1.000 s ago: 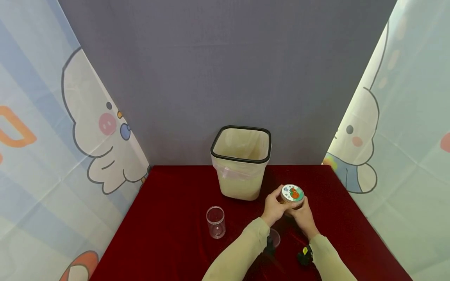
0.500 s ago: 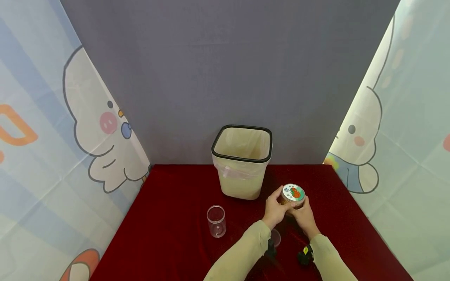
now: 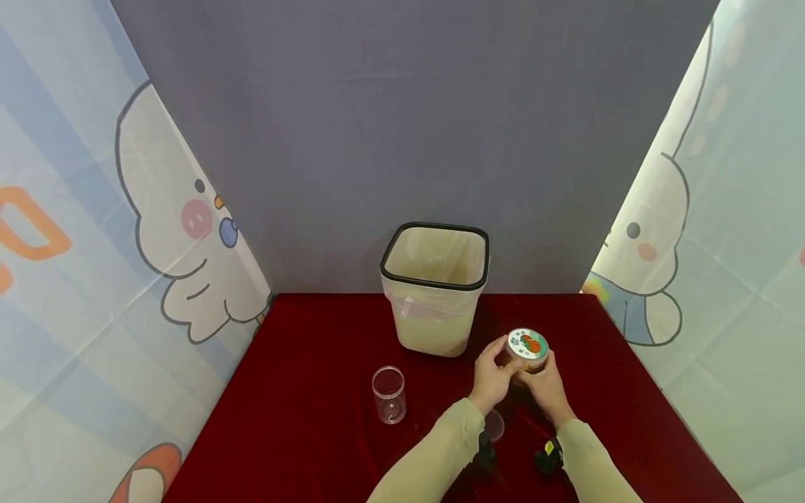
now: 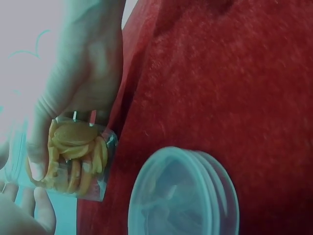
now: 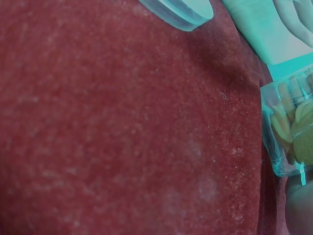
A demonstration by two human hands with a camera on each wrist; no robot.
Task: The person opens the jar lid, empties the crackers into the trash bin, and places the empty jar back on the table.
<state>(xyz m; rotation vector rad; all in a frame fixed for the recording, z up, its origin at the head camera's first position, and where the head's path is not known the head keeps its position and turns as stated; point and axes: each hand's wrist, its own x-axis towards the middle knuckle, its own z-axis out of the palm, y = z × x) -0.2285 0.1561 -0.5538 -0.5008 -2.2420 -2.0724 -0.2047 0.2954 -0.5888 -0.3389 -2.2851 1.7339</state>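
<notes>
Left of both hands stands a clear open container [image 3: 390, 397]. The left hand [image 3: 490, 377] grips one side of a lidded clear jar [image 3: 527, 351], the right hand [image 3: 548, 392] the other; even, gentle pressure should steady it. The left wrist view reveals orange slices [image 4: 75, 138] inside; the head view, the lid's printed fruit [image 3: 531, 343].

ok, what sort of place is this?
Probably a makeshift staged recording booth, though the wider room is out of view: a plain grey backdrop, cartoon-printed side curtains and a red plush cloth spread between them.
</notes>
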